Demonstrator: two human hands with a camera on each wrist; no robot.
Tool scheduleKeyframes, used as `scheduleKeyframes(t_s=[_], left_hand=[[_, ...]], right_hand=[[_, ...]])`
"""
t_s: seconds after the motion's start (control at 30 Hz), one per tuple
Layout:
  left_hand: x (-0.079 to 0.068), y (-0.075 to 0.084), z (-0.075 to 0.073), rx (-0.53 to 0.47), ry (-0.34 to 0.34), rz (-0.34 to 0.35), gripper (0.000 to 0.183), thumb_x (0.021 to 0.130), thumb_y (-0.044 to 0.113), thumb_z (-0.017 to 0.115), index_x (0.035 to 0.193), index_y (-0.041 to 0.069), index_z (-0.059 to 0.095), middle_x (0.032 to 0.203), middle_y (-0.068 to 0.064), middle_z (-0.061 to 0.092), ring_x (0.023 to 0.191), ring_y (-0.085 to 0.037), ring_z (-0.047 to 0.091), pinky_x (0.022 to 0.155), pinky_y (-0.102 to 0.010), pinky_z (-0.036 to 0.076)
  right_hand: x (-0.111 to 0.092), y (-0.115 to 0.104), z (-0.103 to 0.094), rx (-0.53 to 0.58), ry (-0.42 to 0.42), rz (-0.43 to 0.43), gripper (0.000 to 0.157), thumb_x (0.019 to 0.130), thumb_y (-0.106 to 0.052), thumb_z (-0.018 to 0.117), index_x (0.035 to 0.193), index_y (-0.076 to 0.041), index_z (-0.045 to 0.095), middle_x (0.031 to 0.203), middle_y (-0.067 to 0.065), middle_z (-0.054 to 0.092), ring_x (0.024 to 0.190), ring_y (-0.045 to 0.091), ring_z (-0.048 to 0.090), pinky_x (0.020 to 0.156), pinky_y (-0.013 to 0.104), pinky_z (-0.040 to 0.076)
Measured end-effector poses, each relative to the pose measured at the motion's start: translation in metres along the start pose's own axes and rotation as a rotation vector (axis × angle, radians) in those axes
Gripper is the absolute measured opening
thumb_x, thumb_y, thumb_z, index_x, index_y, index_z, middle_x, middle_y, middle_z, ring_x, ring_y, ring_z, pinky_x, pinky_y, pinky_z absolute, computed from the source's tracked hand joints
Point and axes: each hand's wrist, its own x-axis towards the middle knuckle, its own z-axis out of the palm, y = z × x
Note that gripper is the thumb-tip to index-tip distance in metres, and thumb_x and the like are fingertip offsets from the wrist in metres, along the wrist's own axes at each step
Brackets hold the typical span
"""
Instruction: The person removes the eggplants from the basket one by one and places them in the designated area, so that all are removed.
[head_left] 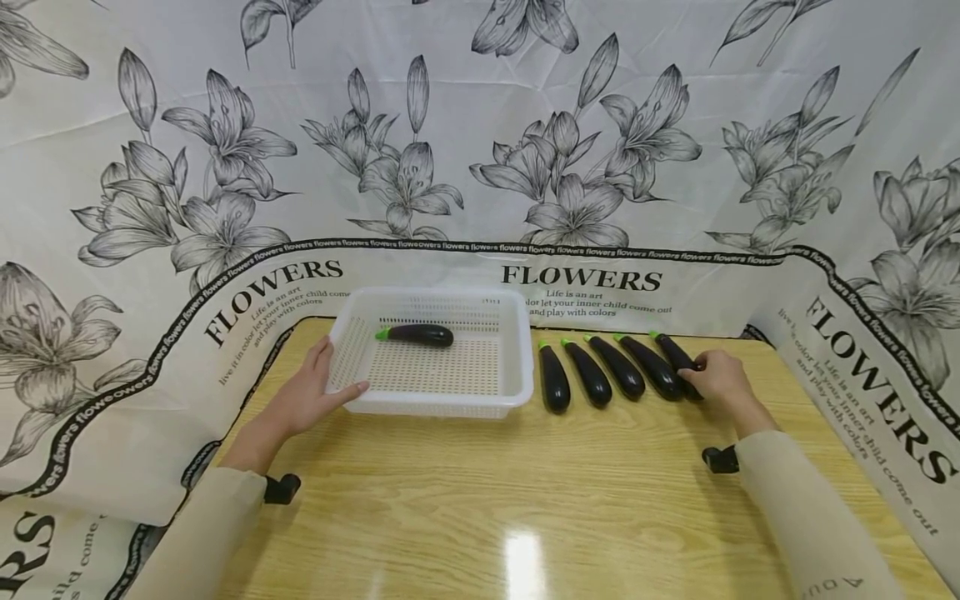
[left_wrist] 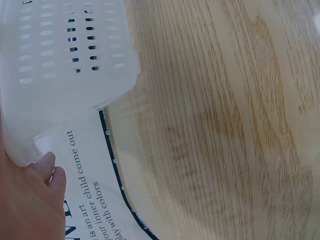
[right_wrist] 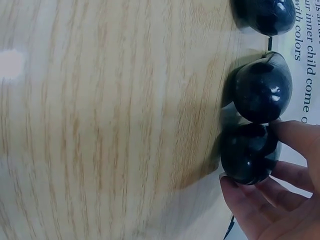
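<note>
A white perforated plastic basket (head_left: 442, 406) stands at the back left of the table, with one dark eggplant (head_left: 422, 335) lying in it. My left hand (head_left: 303, 396) grips the basket's left end, thumb over the front rim; in the left wrist view its fingertips (left_wrist: 46, 165) curl against the basket's corner. To the right of the basket several eggplants lie in a row, green stems toward the wall. With thumb and fingers on both sides, my right hand (head_left: 722, 385) grips the rightmost eggplant (right_wrist: 250, 152), which lies right beside its neighbour (right_wrist: 263, 89).
The wooden table (head_left: 480, 492) reaches back to a white cloth (head_left: 450, 167) printed with flowers, which hangs behind and along both sides. Another eggplant (head_left: 555, 379) lies close to the basket's right end. Black wrist mounts (head_left: 281, 489) sit at both cuffs.
</note>
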Motion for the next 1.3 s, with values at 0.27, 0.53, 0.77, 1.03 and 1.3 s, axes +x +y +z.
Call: scheduleKeyframes(t_s=[0.27, 0.53, 0.77, 1.03, 1.3], left_hand=[[0.0, 0.001, 0.0, 0.001, -0.002, -0.002, 0.113, 0.094, 0.072, 0.053, 0.163, 0.0, 0.0, 0.17, -0.021, -0.005, 0.147, -0.054, 0.024, 0.112, -0.069, 0.031], [0.001, 0.001, 0.0, -0.001, 0.004, -0.01, 0.113, 0.093, 0.073, 0.053, 0.164, 0.001, 0.001, 0.171, -0.019, -0.004, 0.147, -0.053, 0.025, 0.111, -0.069, 0.032], [0.002, 0.0, 0.002, -0.004, 0.003, -0.01, 0.114, 0.093, 0.073, 0.054, 0.164, 0.002, 0.002, 0.171, -0.019, -0.004, 0.147, -0.053, 0.026, 0.111, -0.068, 0.032], [0.003, -0.001, 0.002, 0.001, 0.006, -0.007, 0.113, 0.093, 0.073, 0.054, 0.164, 0.001, 0.002, 0.171, -0.02, -0.004, 0.148, -0.053, 0.024, 0.111, -0.068, 0.032], [0.002, -0.001, 0.002, 0.003, 0.003, -0.005, 0.113, 0.094, 0.073, 0.053, 0.164, 0.001, 0.002, 0.171, -0.02, -0.004, 0.147, -0.053, 0.025, 0.111, -0.068, 0.033]], right_hand=[[-0.002, -0.003, -0.003, 0.013, -0.05, 0.035, 0.055, 0.101, -0.023, 0.059, 0.129, 0.024, 0.05, 0.127, 0.044, 0.051, 0.113, 0.06, 0.052, 0.091, 0.064, 0.048], [0.003, -0.003, -0.012, -0.046, -0.094, 0.016, 0.054, 0.101, -0.019, 0.057, 0.13, 0.025, 0.047, 0.125, 0.046, 0.051, 0.112, 0.061, 0.052, 0.091, 0.065, 0.047], [-0.001, 0.001, -0.015, -0.057, -0.125, 0.018, 0.064, 0.099, -0.022, 0.058, 0.136, 0.026, 0.039, 0.131, 0.048, 0.046, 0.116, 0.063, 0.049, 0.095, 0.068, 0.044], [-0.011, -0.001, -0.023, -0.058, -0.137, 0.043, 0.071, 0.1, -0.028, 0.059, 0.144, 0.021, 0.034, 0.138, 0.045, 0.042, 0.122, 0.063, 0.044, 0.094, 0.071, 0.043], [-0.018, -0.006, -0.029, -0.077, -0.096, -0.029, 0.068, 0.101, -0.028, 0.061, 0.143, 0.019, 0.037, 0.137, 0.044, 0.045, 0.12, 0.062, 0.046, 0.092, 0.07, 0.044]])
